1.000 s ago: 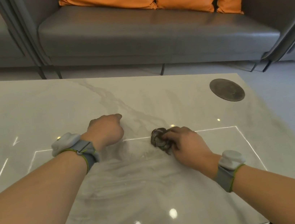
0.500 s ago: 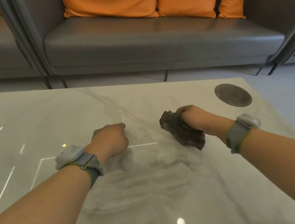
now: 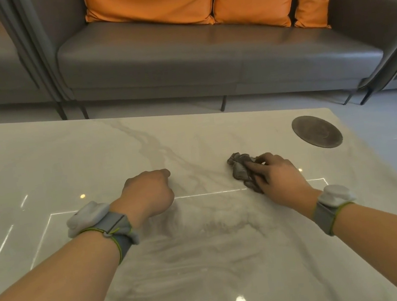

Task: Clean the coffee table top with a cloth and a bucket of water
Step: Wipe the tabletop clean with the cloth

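Observation:
A glossy pale marble coffee table top [image 3: 66, 158] fills the lower view, with wet smear marks in its near middle. A crumpled dark grey cloth [image 3: 241, 171] lies on the table, right of centre. My right hand [image 3: 277, 177] presses down on the cloth, fingers bent over its near side. My left hand [image 3: 150, 194] rests on the table as a loose fist to the left of the cloth, holding nothing. No bucket shows in this view.
A round dark disc [image 3: 317, 131] sits near the table's far right corner. Beyond the far edge stands a grey sofa [image 3: 179, 58] with orange cushions [image 3: 151, 1], on thin dark legs. Pale floor [image 3: 393, 128] lies to the right.
My right hand lifted the cloth off the table half a second ago and has now set it back down, farther from me and to the right. The left fist stayed put.

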The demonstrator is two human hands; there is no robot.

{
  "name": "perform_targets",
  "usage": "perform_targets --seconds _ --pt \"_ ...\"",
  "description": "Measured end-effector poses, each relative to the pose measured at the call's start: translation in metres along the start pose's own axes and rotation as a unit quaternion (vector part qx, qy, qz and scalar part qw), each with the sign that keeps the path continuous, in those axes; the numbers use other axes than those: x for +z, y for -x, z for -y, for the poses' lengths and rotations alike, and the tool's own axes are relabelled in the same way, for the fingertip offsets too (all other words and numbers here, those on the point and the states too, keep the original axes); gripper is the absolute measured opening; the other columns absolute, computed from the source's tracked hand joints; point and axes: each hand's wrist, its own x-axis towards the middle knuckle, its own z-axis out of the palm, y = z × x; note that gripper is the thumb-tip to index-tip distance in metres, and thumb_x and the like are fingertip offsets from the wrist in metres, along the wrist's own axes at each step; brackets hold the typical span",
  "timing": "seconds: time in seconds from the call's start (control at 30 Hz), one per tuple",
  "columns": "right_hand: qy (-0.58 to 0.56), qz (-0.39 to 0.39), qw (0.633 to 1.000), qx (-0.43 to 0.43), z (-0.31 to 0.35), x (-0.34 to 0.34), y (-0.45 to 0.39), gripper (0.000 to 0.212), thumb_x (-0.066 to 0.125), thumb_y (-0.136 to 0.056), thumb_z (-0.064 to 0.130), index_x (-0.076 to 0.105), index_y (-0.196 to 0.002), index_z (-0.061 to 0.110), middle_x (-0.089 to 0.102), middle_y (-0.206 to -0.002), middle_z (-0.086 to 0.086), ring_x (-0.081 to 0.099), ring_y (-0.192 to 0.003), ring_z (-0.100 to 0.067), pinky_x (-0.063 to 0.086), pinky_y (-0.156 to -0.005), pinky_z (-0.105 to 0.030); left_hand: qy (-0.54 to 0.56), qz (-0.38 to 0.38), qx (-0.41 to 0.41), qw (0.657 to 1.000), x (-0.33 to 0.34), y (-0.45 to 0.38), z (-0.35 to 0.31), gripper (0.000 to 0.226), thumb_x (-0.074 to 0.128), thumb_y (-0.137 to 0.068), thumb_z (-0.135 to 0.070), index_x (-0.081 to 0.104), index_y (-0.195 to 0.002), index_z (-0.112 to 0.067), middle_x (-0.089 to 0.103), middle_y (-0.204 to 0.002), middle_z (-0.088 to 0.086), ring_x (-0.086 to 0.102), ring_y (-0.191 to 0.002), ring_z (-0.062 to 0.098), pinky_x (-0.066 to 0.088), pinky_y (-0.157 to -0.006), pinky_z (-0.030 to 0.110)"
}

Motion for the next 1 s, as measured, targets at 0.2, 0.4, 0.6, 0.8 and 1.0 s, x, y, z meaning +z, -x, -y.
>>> perform_targets --seconds 0.2,0.4,0.6,0.8,1.0 --pt "0.114 0.004 0.993 0.031 0.022 0.009 -0.035 0.036 0.053 -0.095 0.034 0.063 -0.129 0.028 0.059 -0.112 -0.009 0.054 -0.098 -0.034 0.043 -0.084 -0.042 0.009 -0.001 0.003 1.000 0.002 0.001 0.001 0.050 0.041 -0.084 -0.017 0.050 -0.133 -0.021 0.060 -0.132 0.003 0.056 -0.117 0.029 0.047 -0.098 0.041" --pt "0.134 0.062 0.985 0.087 0.074 0.013 -0.101 0.037 0.045 -0.096 0.038 0.056 -0.128 0.024 0.051 -0.122 -0.010 0.046 -0.113 -0.032 0.037 -0.094 -0.043 0.021 -0.002 0.002 1.000 0.003 -0.002 0.005 0.050 0.040 -0.086 -0.015 0.049 -0.134 -0.019 0.060 -0.133 0.002 0.056 -0.118 0.029 0.047 -0.099 0.042" --pt "0.066 0.060 0.995 0.050 0.123 0.025 -0.106 0.042 0.050 -0.093 0.030 0.050 -0.135 0.034 0.048 -0.122 -0.008 0.044 -0.115 -0.031 0.038 -0.093 -0.046 0.008 -0.008 -0.002 1.000 0.002 -0.003 0.003 0.051 0.041 -0.085 -0.015 0.048 -0.135 -0.019 0.059 -0.135 0.001 0.054 -0.121 0.029 0.044 -0.101 0.043" --pt "-0.025 0.028 0.994 -0.106 0.120 0.023 -0.060 0.044 0.050 -0.089 0.027 0.064 -0.130 0.036 0.061 -0.118 -0.006 0.056 -0.105 -0.034 0.045 -0.091 -0.043 -0.015 -0.018 -0.009 1.000 0.001 0.000 -0.006 0.048 0.041 -0.087 -0.017 0.048 -0.135 -0.020 0.060 -0.129 0.004 0.055 -0.117 0.030 0.041 -0.098 0.041" --pt "-0.016 0.025 0.987 -0.156 0.090 0.005 -0.007 0.049 0.038 -0.088 0.030 0.067 -0.127 0.031 0.066 -0.113 -0.007 0.063 -0.092 -0.033 0.051 -0.080 -0.038 -0.113 -0.003 0.011 0.994 0.014 0.022 -0.025 0.037 0.040 -0.088 -0.019 0.049 -0.125 -0.017 0.057 -0.118 0.006 0.051 -0.117 0.032 0.026 -0.112 0.052"
